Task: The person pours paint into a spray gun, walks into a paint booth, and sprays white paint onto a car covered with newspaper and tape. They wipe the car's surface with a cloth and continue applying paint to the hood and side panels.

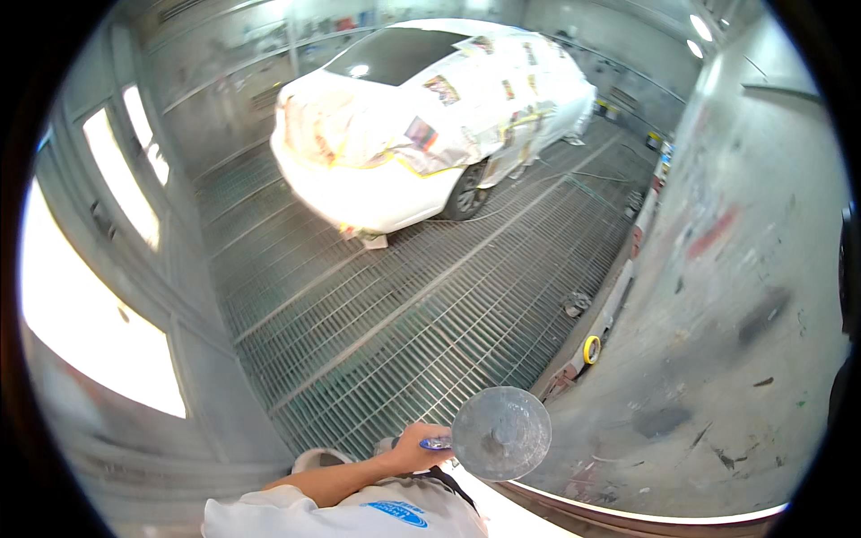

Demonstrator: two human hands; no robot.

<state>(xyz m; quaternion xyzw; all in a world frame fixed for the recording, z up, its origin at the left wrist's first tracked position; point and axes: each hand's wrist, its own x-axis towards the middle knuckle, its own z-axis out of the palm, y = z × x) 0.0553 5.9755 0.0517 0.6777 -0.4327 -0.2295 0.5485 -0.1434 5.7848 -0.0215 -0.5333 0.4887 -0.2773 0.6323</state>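
Bent across my front, my left hand is closed beside a spray gun. From above, mostly its round, translucent grey cup lid shows, with a small knob in the middle and paint-stained plastic. A small blue part sticks out at my fingers, and the cup hides the rest of the gun. Up ahead stands a white car, draped in pale masking film and printed paper. Its dark rear glass and one wheel are uncovered. A good stretch of grating separates the gun from the car. My right hand is out of the picture.
Slatted metal floor grating runs between me and the car. A scuffed grey panel is on the right, with a yellow tape roll by its lower edge. A thin hose crosses the floor. Bright light panels line the left wall.
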